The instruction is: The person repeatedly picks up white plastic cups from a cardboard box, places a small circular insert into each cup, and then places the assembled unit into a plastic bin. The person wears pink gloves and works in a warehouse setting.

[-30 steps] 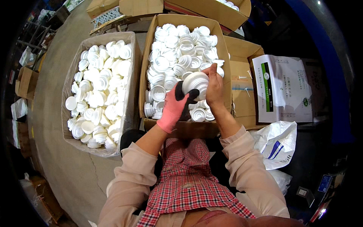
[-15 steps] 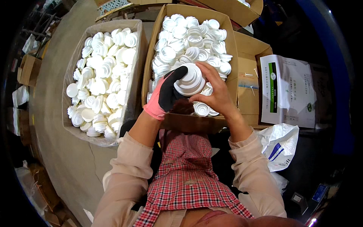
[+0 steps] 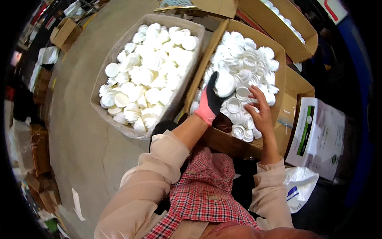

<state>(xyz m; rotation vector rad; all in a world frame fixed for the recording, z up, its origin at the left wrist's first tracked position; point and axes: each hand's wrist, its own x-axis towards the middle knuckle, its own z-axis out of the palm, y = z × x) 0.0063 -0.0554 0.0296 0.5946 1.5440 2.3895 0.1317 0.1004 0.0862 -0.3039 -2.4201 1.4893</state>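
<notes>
Two cardboard boxes sit side by side in front of the seated person, both heaped with white plastic caps, which puts either pile within easy arm's reach without leaning. The left box [image 3: 104, 113] holds caps that lie mostly closed side up, smooth and rounded, while in the right box [image 3: 285, 75] many lie open side up, showing their ringed insides; the two piles look like separate lots, though that is only a judgement from how they lie. The left hand [image 3: 211, 101], in a black glove with a pink cuff, is raised over the near-left part of the right box and holds a white cap [image 3: 224, 83], perhaps a short stack of them; the gloved fingers curl around its left side and are closed on it, the thumb hidden behind. The bare right hand [image 3: 259, 111] rests low among the loose caps [image 3: 242, 59] in the same box, fingers spread apart and lightly bent, their tips touching caps beneath, but I cannot tell whether any one is pinched. A printed white sack [image 3: 318, 137] lies just beside the right box.
</notes>
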